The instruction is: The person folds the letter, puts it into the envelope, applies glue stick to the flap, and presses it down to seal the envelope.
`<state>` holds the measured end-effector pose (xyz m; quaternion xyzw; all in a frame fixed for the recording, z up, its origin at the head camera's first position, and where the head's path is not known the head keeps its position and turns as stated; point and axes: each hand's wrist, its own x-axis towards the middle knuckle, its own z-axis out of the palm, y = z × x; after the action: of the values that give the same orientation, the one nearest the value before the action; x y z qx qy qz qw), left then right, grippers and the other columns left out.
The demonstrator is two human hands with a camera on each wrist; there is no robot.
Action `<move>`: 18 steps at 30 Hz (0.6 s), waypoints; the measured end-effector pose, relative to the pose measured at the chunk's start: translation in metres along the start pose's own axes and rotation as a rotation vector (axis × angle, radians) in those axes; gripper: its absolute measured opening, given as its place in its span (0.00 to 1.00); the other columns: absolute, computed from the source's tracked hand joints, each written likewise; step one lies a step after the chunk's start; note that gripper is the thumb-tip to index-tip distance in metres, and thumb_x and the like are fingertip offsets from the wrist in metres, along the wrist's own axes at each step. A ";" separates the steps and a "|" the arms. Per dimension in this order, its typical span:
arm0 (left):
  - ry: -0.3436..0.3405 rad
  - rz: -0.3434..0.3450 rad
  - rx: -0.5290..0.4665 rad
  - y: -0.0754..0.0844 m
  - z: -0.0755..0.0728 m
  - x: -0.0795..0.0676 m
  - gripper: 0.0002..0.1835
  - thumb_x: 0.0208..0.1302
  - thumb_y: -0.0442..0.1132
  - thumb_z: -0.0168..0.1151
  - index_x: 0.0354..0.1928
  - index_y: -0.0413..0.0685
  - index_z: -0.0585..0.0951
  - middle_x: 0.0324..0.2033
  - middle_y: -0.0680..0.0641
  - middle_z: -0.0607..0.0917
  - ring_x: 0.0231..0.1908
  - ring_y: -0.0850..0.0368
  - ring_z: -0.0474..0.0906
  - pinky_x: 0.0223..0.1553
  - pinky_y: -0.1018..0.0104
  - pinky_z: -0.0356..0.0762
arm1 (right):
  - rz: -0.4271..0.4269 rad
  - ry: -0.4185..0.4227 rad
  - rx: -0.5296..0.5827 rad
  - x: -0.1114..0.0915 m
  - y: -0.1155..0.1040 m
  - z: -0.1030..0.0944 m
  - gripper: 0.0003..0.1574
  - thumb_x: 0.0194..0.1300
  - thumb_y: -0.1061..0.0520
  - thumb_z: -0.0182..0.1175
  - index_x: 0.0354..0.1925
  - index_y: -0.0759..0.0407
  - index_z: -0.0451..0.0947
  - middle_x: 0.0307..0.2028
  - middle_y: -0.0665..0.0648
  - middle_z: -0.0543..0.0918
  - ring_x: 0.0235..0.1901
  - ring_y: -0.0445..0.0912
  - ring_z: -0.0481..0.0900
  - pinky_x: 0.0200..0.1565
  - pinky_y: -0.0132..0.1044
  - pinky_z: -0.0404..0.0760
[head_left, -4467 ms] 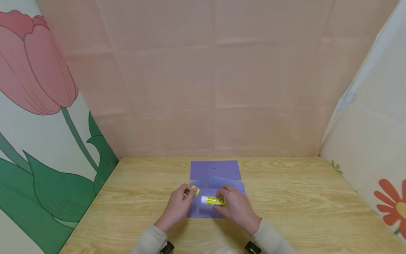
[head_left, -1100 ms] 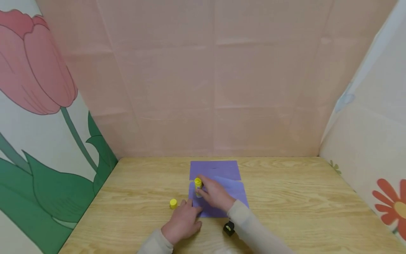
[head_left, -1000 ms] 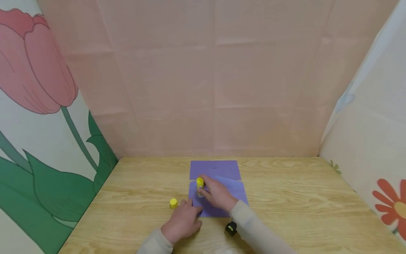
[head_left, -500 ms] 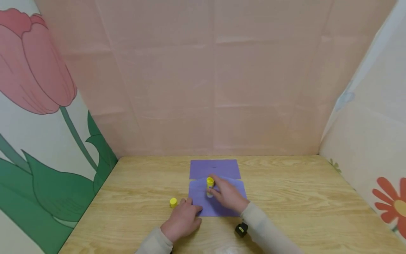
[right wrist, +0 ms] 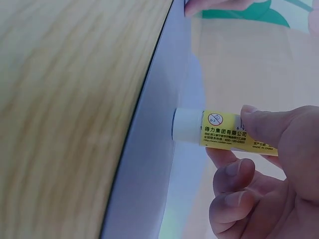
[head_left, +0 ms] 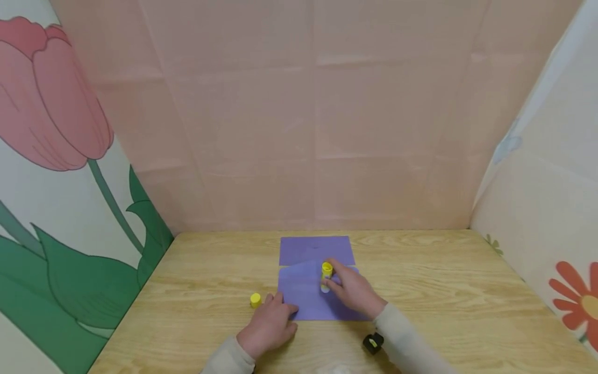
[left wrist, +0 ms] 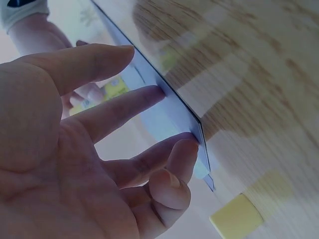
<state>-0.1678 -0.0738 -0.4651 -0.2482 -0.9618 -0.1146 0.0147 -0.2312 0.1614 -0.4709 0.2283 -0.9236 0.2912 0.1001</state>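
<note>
In the head view a purple sheet of paper (head_left: 303,304) lies on the table, its far edge slightly raised in front of another purple piece (head_left: 299,249). My right hand (head_left: 353,292) pinches a yellow-and-white glue stick (head_left: 326,278) between thumb and fingers, held upright. Its white end meets the paper (right wrist: 149,159) in the right wrist view. My left hand (head_left: 270,323) rests at the sheet's near left corner; in the left wrist view its index and middle fingertips press the paper (left wrist: 174,112), the other fingers bent. Beside that hand stands the yellow glue cap (head_left: 255,299).
The wood-grain table (head_left: 201,270) ends at a pinkish backdrop (head_left: 243,130). Printed panels with a tulip (head_left: 70,104) and a red flower (head_left: 579,296) stand at the left and right. A black wrist camera (head_left: 373,343) sits under the right sleeve.
Earlier the left hand held the cap; now the cap stands on the table and that hand presses the paper. The right hand has turned the glue stick upright and slid it rightward across the sheet.
</note>
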 end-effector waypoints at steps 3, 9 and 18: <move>0.000 -0.005 -0.007 0.000 0.000 -0.001 0.18 0.56 0.44 0.69 0.50 0.51 0.87 0.34 0.48 0.76 0.33 0.54 0.68 0.29 0.67 0.65 | 0.015 0.000 -0.005 -0.003 0.005 -0.005 0.14 0.67 0.55 0.66 0.47 0.50 0.71 0.32 0.47 0.80 0.30 0.41 0.75 0.31 0.37 0.75; 0.001 0.001 -0.012 0.001 -0.003 -0.002 0.20 0.54 0.45 0.70 0.50 0.50 0.87 0.34 0.48 0.76 0.34 0.54 0.67 0.29 0.67 0.65 | 0.068 -0.012 0.007 -0.008 0.015 -0.012 0.15 0.67 0.54 0.66 0.47 0.48 0.71 0.33 0.47 0.80 0.29 0.41 0.74 0.29 0.37 0.73; -0.037 -0.022 -0.034 0.000 -0.004 -0.002 0.23 0.53 0.49 0.71 0.53 0.50 0.86 0.36 0.48 0.76 0.36 0.54 0.67 0.32 0.66 0.67 | 0.075 0.001 -0.007 -0.017 0.033 -0.024 0.21 0.67 0.55 0.66 0.54 0.56 0.73 0.36 0.50 0.82 0.34 0.43 0.79 0.33 0.39 0.77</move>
<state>-0.1659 -0.0756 -0.4616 -0.2398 -0.9625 -0.1266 -0.0088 -0.2307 0.2059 -0.4731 0.1932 -0.9325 0.2915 0.0907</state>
